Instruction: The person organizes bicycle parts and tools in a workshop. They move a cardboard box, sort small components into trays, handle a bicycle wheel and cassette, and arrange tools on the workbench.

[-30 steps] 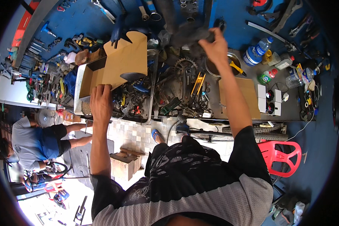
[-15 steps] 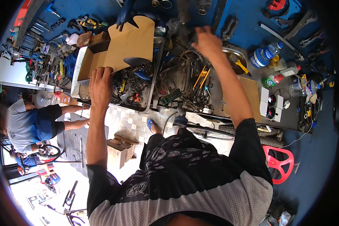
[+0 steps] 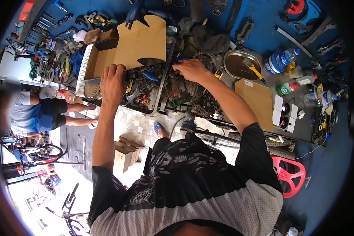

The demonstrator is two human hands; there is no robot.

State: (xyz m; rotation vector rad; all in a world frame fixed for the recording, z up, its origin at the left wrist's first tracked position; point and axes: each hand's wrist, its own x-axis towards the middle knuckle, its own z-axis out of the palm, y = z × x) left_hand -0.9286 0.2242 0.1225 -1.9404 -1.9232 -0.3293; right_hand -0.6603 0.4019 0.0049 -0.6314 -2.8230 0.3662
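Observation:
My left hand (image 3: 113, 84) is closed over the near edge of an open cardboard box (image 3: 141, 41), its fingers curled on the rim. The box is brown inside, its lid is folded up to the right, and it rests on a white perforated basket (image 3: 82, 72). To the right, my right hand (image 3: 192, 70) is over a heap of dark bicycle parts (image 3: 177, 88), fingers bent and pressed together beside the metal tray's (image 3: 160, 88) edge. A bit of blue shows by its fingertips; what they hold, if anything, is hidden.
A round metal pan (image 3: 228, 65) with a yellow-handled brush (image 3: 255, 71), a flat cardboard sheet (image 3: 253, 102) and plastic bottles (image 3: 277, 63) are on the bench at right. Tools hang on the blue wall. A wooden box (image 3: 126, 153) is on the floor; another person (image 3: 35, 112) stands at left.
My right hand has swung left and nearer, from by the back wall to over the parts heap, its fingers now drawn together. My left hand stays on the box edge.

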